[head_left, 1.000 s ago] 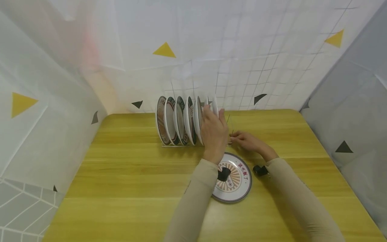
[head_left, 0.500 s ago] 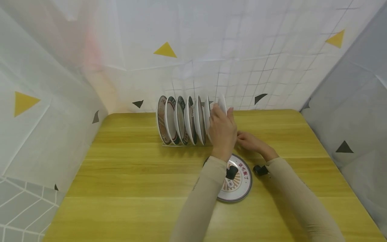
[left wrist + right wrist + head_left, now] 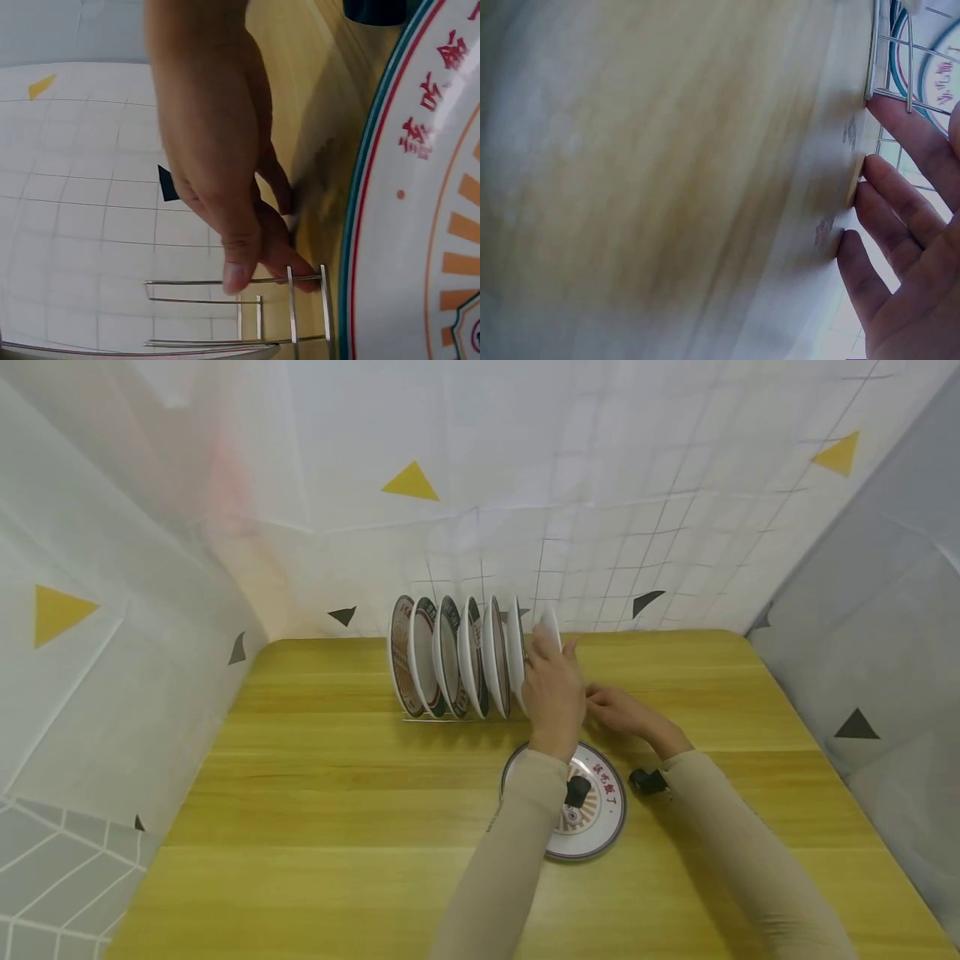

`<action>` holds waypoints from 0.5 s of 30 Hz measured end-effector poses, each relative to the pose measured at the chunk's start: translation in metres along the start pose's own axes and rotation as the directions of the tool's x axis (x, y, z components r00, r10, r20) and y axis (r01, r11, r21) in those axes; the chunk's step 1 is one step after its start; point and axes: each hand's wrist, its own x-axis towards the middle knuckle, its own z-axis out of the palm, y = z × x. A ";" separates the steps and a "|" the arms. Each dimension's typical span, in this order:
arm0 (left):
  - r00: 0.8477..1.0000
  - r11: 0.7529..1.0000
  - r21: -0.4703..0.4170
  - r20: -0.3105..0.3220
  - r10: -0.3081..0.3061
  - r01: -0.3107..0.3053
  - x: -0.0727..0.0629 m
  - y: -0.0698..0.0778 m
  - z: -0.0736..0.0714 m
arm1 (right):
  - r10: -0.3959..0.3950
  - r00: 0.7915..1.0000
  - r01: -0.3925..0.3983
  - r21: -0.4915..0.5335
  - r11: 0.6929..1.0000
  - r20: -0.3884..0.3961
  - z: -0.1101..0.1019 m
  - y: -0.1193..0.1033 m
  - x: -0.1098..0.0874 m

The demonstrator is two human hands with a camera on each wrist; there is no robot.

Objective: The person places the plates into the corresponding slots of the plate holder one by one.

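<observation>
A wire dish rack (image 3: 435, 720) stands near the back of the table, holding a row of upright patterned plates (image 3: 424, 664). At the row's right end my left hand (image 3: 555, 697) grips a white plate (image 3: 551, 620) by its edge, fingers to the left and thumb to the right, hiding its lower part. My right hand (image 3: 618, 710) pinches the rack's right end; in the left wrist view its thumb and forefinger meet at the rack's wires (image 3: 291, 315). In the right wrist view, the other fingertips (image 3: 853, 238) rest on the tabletop beside the rack.
A white plate with red characters (image 3: 609, 827) lies flat in front of the rack, partly under my left forearm. A wrist camera (image 3: 577, 791) overlaps it in the head view. White patterned sheets (image 3: 495, 485) enclose the wooden table (image 3: 322, 827) at the back and sides.
My left hand has shifted right with the plate, away from its neighbour in the row, then come slightly lower. My right hand has stayed at the rack's end.
</observation>
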 end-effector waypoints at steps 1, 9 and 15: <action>1.000 1.000 0.008 -0.005 0.006 -0.006 0.000 -0.001 0.001 | -0.001 1.000 0.001 -0.003 1.000 -0.001 0.000 0.000 0.000; 1.000 0.999 0.040 -0.020 0.010 -0.009 -0.003 -0.004 0.007 | -0.015 1.000 0.015 -0.004 1.000 -0.013 -0.002 -0.002 0.000; 1.000 0.998 0.057 -0.007 -0.003 0.003 -0.004 -0.004 0.009 | 0.007 1.000 -0.007 0.002 1.000 0.000 0.000 -0.003 -0.001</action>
